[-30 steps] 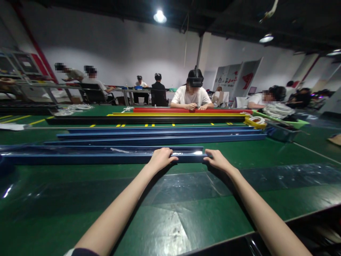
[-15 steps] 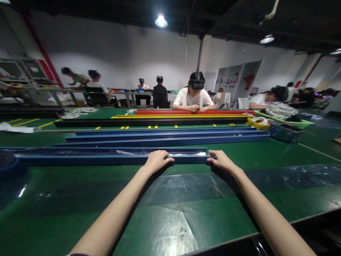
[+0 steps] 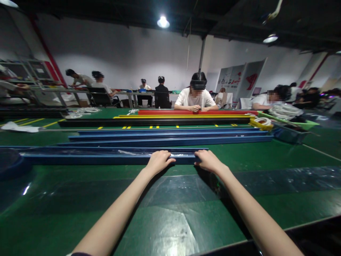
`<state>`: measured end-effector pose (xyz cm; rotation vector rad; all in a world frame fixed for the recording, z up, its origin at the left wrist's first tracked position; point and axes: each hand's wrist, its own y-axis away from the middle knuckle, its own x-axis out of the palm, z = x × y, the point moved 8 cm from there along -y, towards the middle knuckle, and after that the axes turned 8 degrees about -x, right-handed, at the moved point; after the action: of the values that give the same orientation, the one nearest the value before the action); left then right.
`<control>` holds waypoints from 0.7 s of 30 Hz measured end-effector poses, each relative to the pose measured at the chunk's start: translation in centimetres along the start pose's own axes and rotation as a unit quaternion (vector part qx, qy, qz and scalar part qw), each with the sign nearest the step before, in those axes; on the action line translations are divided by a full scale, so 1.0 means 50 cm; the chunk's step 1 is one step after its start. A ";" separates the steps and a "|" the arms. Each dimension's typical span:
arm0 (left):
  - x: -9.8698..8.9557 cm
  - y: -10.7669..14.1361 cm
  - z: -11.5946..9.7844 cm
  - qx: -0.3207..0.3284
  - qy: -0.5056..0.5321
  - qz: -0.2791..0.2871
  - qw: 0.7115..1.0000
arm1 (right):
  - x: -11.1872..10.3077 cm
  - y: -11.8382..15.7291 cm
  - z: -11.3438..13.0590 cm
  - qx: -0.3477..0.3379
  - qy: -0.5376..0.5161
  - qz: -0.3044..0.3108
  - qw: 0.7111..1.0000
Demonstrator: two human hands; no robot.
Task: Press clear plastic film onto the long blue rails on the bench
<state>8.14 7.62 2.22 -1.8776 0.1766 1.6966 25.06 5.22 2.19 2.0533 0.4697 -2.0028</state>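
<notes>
Clasping the nearest blue channel (image 3: pixel 101 159), left hand (image 3: pixel 158 161), right hand (image 3: pixel 209 160), each grip holding its near wall

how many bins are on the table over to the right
3: a yellow bin leftmost, a green bin right of it, a blue-grey bin in front; more may be hidden.

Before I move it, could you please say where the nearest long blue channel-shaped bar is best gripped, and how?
I'd grip the bar by its near wall, left of the left hand, coming from the near side and above: that stretch is raised and in plain view.
</notes>
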 end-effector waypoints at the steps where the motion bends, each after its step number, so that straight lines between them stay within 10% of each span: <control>1: 0.000 0.000 0.000 -0.002 0.002 0.000 1.000 | -0.002 -0.011 0.025 -0.016 -0.004 -0.011 1.000; 6: 0.003 -0.003 0.002 -0.018 0.018 0.006 1.000 | 0.006 -0.046 0.085 -0.054 -0.027 -0.033 0.998; 21: 0.000 -0.002 -0.025 -0.015 0.036 0.001 0.999 | 0.010 -0.036 0.060 -0.072 -0.020 -0.044 0.996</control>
<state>9.25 7.08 2.24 -1.9621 0.1823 1.6430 21.62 5.77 1.70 1.9349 0.6867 -1.9914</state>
